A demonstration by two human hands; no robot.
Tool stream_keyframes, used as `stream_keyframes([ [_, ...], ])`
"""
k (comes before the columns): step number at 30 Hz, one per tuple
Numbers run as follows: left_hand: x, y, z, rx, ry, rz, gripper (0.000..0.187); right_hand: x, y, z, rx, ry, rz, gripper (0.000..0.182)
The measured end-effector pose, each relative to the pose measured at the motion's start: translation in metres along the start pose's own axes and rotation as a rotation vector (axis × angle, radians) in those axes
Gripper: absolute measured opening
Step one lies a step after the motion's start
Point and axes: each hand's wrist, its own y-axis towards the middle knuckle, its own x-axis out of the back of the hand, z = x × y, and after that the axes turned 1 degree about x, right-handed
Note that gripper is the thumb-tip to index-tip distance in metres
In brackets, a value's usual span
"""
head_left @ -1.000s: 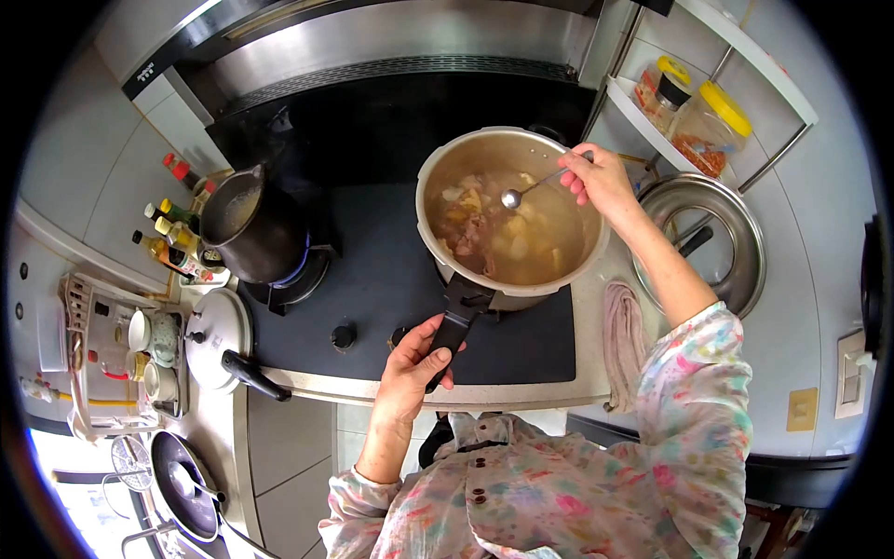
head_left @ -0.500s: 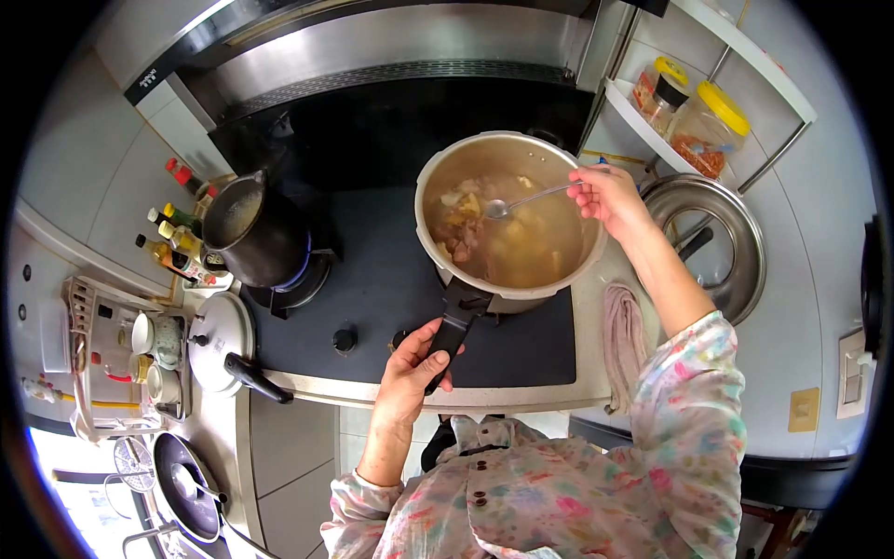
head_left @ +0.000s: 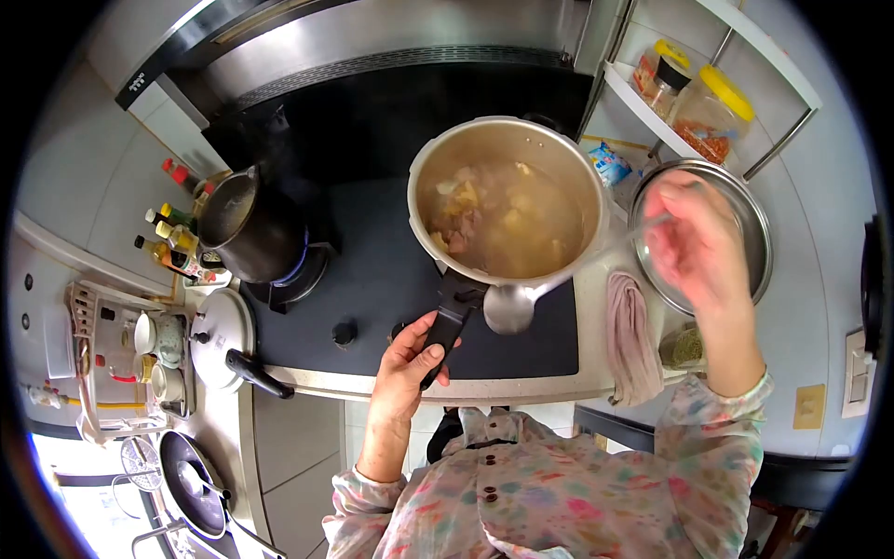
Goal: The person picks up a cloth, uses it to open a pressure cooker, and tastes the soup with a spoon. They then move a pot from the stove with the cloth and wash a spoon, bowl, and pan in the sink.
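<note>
in the head view, small pale characters run along the dark edge of the range hood (head_left: 140, 79), too small to read. a blue printed packet (head_left: 610, 166) lies to the right of the stove, and the bottles (head_left: 182, 238) at the left carry labels; none of that print can be made out.

the left hand (head_left: 413, 359) is closed around the black handle (head_left: 445, 333) of the pot, thumb lying along the top. the right hand (head_left: 694, 238), blurred, has its fingers drawn in on the thin handle of a metal spoon (head_left: 509, 309), whose bowl shows in front of the pot's near rim, by the black handle.

the pot (head_left: 503, 144) is silvery and lidless, on the right side of the black stove (head_left: 372, 242). inside is cloudy, pale yellowish broth, with pinkish-brown chunks and yellow pieces gathered toward the left and paler lumps near the middle.
</note>
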Motion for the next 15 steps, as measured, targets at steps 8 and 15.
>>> stream_keyframes([
  [8,0.001,0.001,0.001,0.011,0.002,-0.006,0.047,0.001,-0.05,0.03,0.274,0.245,0.405,0.023],
  [15,0.001,0.002,0.001,0.016,0.003,-0.007,0.047,0.01,-0.066,0.051,0.26,0.25,0.577,0.015],
])
